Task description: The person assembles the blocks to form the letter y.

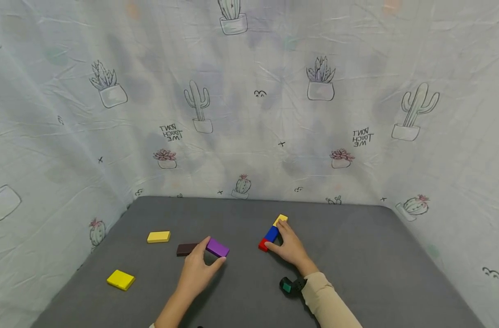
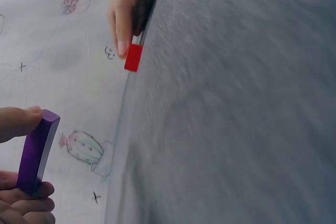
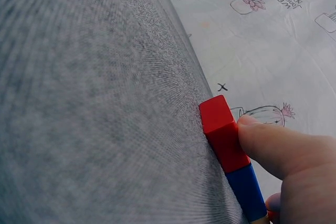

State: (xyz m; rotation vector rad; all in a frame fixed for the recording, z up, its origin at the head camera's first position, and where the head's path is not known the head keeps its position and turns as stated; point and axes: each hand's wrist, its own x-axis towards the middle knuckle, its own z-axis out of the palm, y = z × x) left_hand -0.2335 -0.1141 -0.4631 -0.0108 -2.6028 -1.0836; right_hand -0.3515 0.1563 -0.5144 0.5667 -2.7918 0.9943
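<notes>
My left hand (image 1: 195, 272) pinches a purple block (image 1: 218, 248) between thumb and fingers, raised over the grey table. In the left wrist view the same purple block (image 2: 38, 153) stands on edge between thumb and fingertips. My right hand (image 1: 291, 246) spans a row of blocks laid end to end: red (image 1: 263, 245), blue (image 1: 272, 234) and yellow (image 1: 280, 219). Its thumb rests against the red block (image 3: 223, 129) in the right wrist view, while a fingertip lies by the far end of the blue block (image 3: 245, 192). A dark brown block (image 1: 186, 249) lies partly hidden behind my left hand.
On the left of the grey table (image 1: 339, 255) lie a pale yellow block (image 1: 158, 237) and a brighter yellow block (image 1: 120, 279). A patterned curtain (image 1: 249, 114) hangs along the back and sides. A black device (image 1: 289, 287) is strapped at the right wrist.
</notes>
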